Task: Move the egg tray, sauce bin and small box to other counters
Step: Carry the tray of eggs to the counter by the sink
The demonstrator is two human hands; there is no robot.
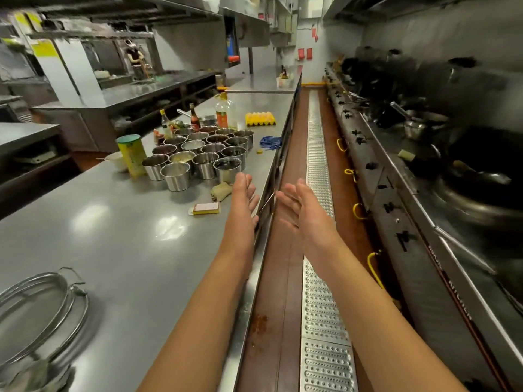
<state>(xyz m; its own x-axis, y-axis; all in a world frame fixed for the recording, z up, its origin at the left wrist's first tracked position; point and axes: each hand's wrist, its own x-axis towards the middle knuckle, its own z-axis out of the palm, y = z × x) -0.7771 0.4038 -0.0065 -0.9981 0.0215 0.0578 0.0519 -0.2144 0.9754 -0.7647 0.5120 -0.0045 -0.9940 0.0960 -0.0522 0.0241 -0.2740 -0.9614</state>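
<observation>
Two hands, left hand (245,190) and right hand (300,206), reach forward mid-frame, fingers straight, holding nothing. One yellow egg tray (260,119) sits upper centre; one small box (206,208) lies near the left hand.

Both forearms extend forward, bare. Left hand (245,190) and right hand (297,207): fingers straight, relaxed, holding nothing. Palms face each other across a narrow gap, hands apart and level
</observation>
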